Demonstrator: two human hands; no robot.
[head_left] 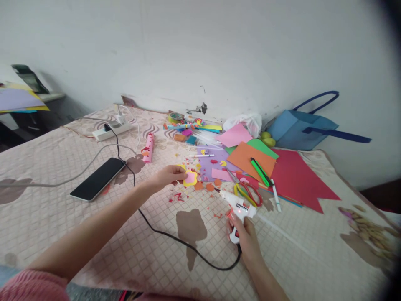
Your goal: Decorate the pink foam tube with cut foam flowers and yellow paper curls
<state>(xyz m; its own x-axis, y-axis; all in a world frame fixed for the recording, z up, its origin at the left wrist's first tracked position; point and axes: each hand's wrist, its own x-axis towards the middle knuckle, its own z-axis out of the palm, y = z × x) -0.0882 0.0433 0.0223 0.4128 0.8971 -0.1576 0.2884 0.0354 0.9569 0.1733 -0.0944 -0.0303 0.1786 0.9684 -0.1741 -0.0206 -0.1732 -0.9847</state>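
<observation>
**Glue gun in one hand, paper flower in the other**

White plastic glue gun (237, 207) lies low on the quilted beige bedspread (62, 175), its nozzle aimed up-left and a small red light glowing on its body. The right hand (246, 236) is wrapped around the grip with the fingers curled shut on it; a black cord (175, 238) trails from the handle and loops away to the left.

The left hand (169, 174) reaches in from the left, fingers lightly bent and nearly closed, pinching the edge of a yellow paper flower with a pink centre (190, 178) that rests flat on the cover, well apart from the nozzle.

Just beyond the nozzle lie one pair of scissors with yellow and red handles (247, 192), one green utility knife (260, 172) and one white pen (275, 194). Flat sheets of coloured paper fan out behind them: one orange sheet (247, 159), one large red sheet (297, 177), one pink sheet (236, 134) (more colours are tucked beneath). Tiny paper scraps are scattered around the flower.

Farther left sit one black smartphone (97, 179), face up, and one white power strip (111, 130). A blue fabric bag (300, 127) leans against the wall.
</observation>
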